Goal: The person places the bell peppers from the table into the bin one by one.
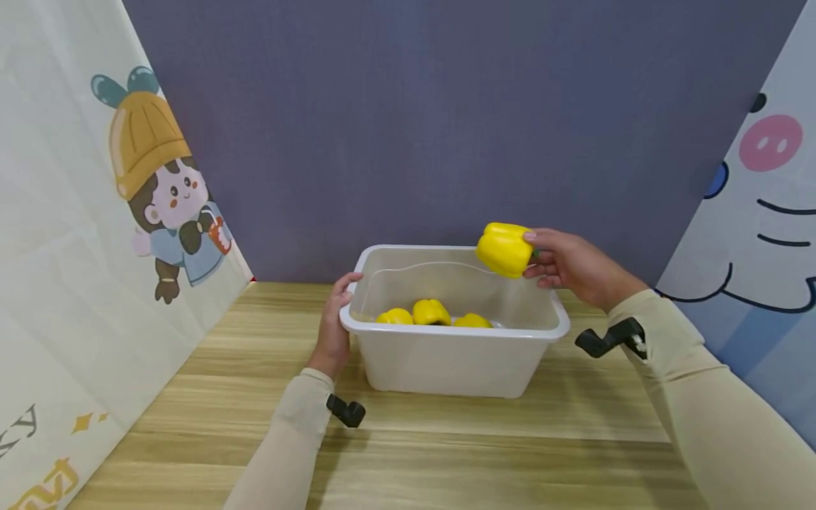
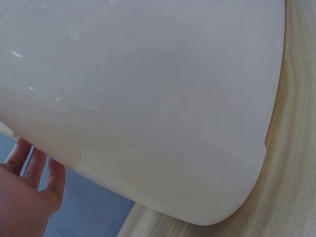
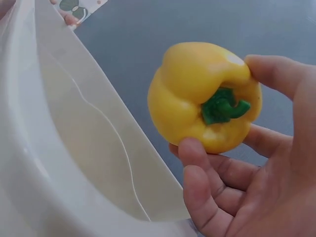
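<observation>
My right hand [image 1: 579,268] holds a yellow bell pepper [image 1: 503,249] above the right back part of a white plastic bin [image 1: 446,365]. In the right wrist view, thumb and fingers pinch the pepper [image 3: 192,94] from its two sides, its green stem [image 3: 224,106] turned toward the palm. At the bin's left end, my left hand [image 1: 331,329] grips the rim. The left wrist view shows fingers [image 2: 34,165] against the bin's edge. Inside the bin lie several yellow peppers [image 1: 431,312], partly hidden by the front wall.
The bin stands on a wood-grain table [image 1: 408,453]. Behind it rises a grey-blue fabric panel [image 1: 408,127]. White panels with cartoon prints, a child figure [image 1: 172,191] on the left and a pig snout [image 1: 771,143] on the right, flank the table.
</observation>
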Action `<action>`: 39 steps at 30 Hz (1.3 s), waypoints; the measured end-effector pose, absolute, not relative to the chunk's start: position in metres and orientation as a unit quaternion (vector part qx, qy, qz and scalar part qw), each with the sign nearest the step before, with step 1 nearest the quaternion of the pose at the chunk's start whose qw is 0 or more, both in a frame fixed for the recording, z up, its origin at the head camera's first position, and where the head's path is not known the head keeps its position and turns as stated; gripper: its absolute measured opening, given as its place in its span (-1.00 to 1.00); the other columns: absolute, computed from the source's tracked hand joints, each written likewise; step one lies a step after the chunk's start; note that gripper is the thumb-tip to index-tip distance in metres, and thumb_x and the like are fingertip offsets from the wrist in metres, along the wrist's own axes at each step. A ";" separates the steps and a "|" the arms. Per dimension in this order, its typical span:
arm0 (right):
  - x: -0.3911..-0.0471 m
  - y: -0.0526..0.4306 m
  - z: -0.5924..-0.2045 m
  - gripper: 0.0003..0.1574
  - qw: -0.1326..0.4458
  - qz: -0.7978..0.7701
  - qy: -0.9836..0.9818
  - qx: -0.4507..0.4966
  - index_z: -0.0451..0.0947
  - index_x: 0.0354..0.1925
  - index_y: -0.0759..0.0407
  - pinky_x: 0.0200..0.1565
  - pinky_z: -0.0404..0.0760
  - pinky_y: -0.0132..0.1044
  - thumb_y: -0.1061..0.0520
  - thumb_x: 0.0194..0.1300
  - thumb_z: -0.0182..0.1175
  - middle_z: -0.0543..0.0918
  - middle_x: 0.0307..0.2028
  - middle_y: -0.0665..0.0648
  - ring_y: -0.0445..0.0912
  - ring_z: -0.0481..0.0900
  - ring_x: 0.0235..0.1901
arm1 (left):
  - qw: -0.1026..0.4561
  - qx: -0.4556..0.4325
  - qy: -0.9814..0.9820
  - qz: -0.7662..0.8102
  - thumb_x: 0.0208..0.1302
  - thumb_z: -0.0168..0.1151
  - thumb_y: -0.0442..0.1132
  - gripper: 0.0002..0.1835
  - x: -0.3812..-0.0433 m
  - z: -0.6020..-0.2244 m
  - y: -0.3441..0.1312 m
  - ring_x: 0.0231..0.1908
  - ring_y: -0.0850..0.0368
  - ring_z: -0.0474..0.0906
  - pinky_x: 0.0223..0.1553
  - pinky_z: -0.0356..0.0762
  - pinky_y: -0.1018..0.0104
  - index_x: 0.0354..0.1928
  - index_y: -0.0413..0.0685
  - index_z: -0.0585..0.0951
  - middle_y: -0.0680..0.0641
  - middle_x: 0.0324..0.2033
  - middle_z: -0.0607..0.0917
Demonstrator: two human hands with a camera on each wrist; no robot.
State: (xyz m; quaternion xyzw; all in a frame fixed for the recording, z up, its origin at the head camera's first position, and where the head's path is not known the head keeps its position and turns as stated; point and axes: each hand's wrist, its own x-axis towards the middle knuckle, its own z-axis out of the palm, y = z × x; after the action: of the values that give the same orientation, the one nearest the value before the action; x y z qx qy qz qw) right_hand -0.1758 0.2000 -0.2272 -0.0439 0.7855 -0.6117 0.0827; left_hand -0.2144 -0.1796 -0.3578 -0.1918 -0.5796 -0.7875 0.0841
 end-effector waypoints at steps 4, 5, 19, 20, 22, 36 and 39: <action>-0.179 0.199 -0.226 -0.24 0.092 -0.598 0.795 -0.044 0.23 0.35 0.08 -0.14 0.59 -0.24 -0.32 0.42 0.08 0.66 -0.10 0.09 -0.02 0.62 -0.17 | 0.085 -0.192 -0.579 -0.788 0.37 -0.22 -0.17 -0.46 -0.216 -0.359 -0.180 -0.07 0.04 0.47 0.02 0.41 0.11 0.31 -0.24 0.37 -0.27 0.08 0.48; -0.180 0.199 -0.226 -0.25 0.094 -0.597 0.796 -0.047 0.24 0.35 0.08 -0.14 0.59 -0.23 -0.31 0.43 0.08 0.66 -0.11 0.09 -0.01 0.62 -0.17 | 0.086 -0.192 -0.579 -0.788 0.37 -0.22 -0.17 -0.46 -0.216 -0.359 -0.180 -0.06 0.01 0.47 0.02 0.41 0.10 0.32 -0.23 0.37 -0.33 0.10 0.45; -0.187 0.199 -0.226 -0.22 0.108 -0.581 0.805 -0.049 0.24 0.34 0.12 -0.17 0.61 -0.24 -0.33 0.42 0.08 0.66 -0.13 0.10 0.01 0.62 -0.19 | 0.087 -0.192 -0.581 -0.786 0.37 -0.22 -0.16 -0.46 -0.216 -0.359 -0.179 0.00 -0.14 0.43 0.03 0.40 0.12 0.32 -0.26 0.35 -0.33 0.12 0.43; -0.188 0.199 -0.226 -0.21 0.109 -0.579 0.806 -0.050 0.24 0.34 0.12 -0.17 0.62 -0.24 -0.33 0.42 0.08 0.66 -0.13 0.11 0.01 0.63 -0.19 | 0.087 -0.192 -0.581 -0.786 0.37 -0.23 -0.16 -0.46 -0.215 -0.359 -0.179 0.00 -0.12 0.43 0.03 0.40 0.12 0.32 -0.26 0.35 -0.33 0.12 0.43; -0.189 0.200 -0.226 -0.22 0.112 -0.578 0.806 -0.051 0.24 0.34 0.13 -0.17 0.62 -0.24 -0.33 0.42 0.07 0.66 -0.14 0.12 0.01 0.63 -0.20 | 0.087 -0.193 -0.580 -0.787 0.37 -0.22 -0.16 -0.46 -0.215 -0.359 -0.178 -0.01 -0.10 0.44 0.03 0.41 0.12 0.32 -0.27 0.35 -0.33 0.12 0.43; -0.188 0.189 -0.225 -0.22 0.126 -0.572 0.809 -0.056 0.24 0.34 0.15 -0.20 0.62 -0.26 -0.32 0.44 0.06 0.67 -0.18 0.12 -0.07 0.66 -0.27 | 0.085 -0.198 -0.580 -0.785 0.38 -0.22 -0.16 -0.46 -0.211 -0.359 -0.184 -0.07 0.07 0.47 -0.01 0.42 0.22 0.32 -0.28 0.35 -0.33 0.12 0.43; -0.188 0.188 -0.226 -0.22 0.127 -0.573 0.808 -0.053 0.24 0.34 0.15 -0.21 0.62 -0.26 -0.32 0.44 0.06 0.68 -0.20 0.10 -0.07 0.67 -0.28 | 0.082 -0.200 -0.577 -0.787 0.38 -0.22 -0.16 -0.45 -0.210 -0.359 -0.185 -0.10 0.12 0.47 -0.05 0.42 0.28 0.32 -0.29 0.34 -0.35 0.12 0.42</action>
State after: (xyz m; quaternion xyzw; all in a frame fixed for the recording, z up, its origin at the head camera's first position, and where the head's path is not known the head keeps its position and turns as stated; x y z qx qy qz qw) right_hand -0.1877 0.1877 -0.2256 -0.0530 0.8081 -0.5727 0.1272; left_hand -0.2100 -0.1849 -0.3594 -0.1996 -0.5775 -0.7873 0.0824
